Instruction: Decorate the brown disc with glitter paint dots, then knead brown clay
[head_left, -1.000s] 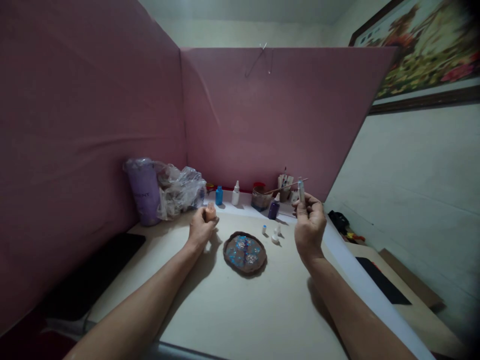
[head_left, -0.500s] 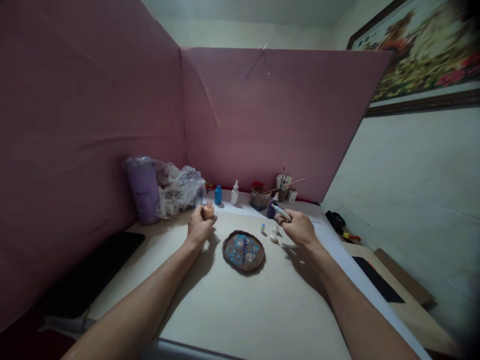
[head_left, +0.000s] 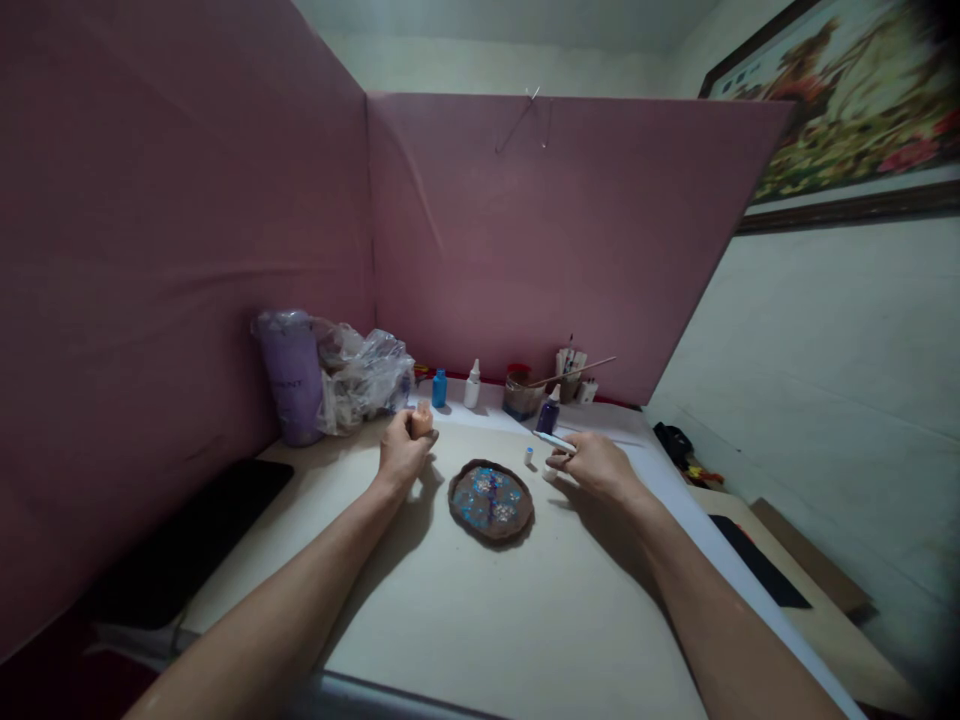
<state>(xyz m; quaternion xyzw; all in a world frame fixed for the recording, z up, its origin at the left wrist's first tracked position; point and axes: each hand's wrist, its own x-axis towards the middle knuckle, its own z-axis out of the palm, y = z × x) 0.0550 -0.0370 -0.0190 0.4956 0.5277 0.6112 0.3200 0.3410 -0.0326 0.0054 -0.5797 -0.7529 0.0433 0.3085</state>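
Note:
My left hand (head_left: 403,448) is closed around a small peach-coloured bottle (head_left: 422,418), held upright left of the plate. My right hand (head_left: 598,463) grips a slim white marker (head_left: 556,441), its tip pointing left. The fingertips of that hand are low at a small white cap (head_left: 550,473) on the table; whether they touch it I cannot tell. Between the hands lies a brown, wavy-edged clay plate (head_left: 457,510) with blue, white and dark dabbed patterns. A small white cap with a blue top (head_left: 529,456) stands just beyond it.
Behind stand a blue bottle (head_left: 439,389), a white nozzle bottle (head_left: 472,386), a dark purple bottle (head_left: 548,412) and a murky jar (head_left: 519,397) with a brush (head_left: 577,372) across it. A purple tumbler (head_left: 291,385) and crumpled plastic bag (head_left: 366,375) are at left; a pink partition (head_left: 555,230) closes the back.
My right hand has come down and slightly nearer, away from the purple bottle to the white cap. The marker now lies flatter. My left hand keeps its hold on the peach bottle.

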